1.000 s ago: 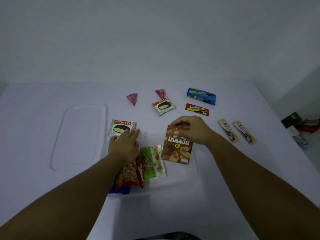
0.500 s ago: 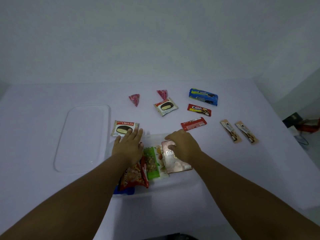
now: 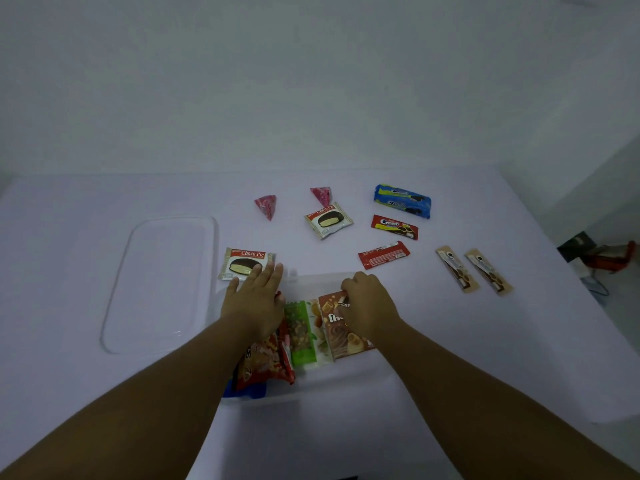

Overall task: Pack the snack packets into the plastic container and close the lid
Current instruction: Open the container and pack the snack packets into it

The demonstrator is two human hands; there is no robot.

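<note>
A clear plastic container [image 3: 346, 382] stands right in front of me. Inside lie a red snack packet [image 3: 266, 365], a green nut packet [image 3: 301, 334] and a brown snack packet [image 3: 343, 337], side by side. My left hand [image 3: 256, 299] rests flat with straight fingers on the red packet at the container's left end. My right hand [image 3: 367, 306] lies on the brown packet, fingers curled round its top edge. The clear lid [image 3: 162, 282] lies flat on the table to the left.
Loose on the white table beyond the container: two Choco Pie packets [image 3: 242, 263] [image 3: 329, 221], two pink triangular packets [image 3: 266, 206] [image 3: 322, 195], a blue biscuit pack [image 3: 401, 200], two red packets [image 3: 394, 226] [image 3: 382, 254], two tan sticks [image 3: 457, 268] [image 3: 488, 270].
My right hand has brought the brown packet down from above the container and laid it inside beside the green packet. My left hand has stayed on the red packet.
</note>
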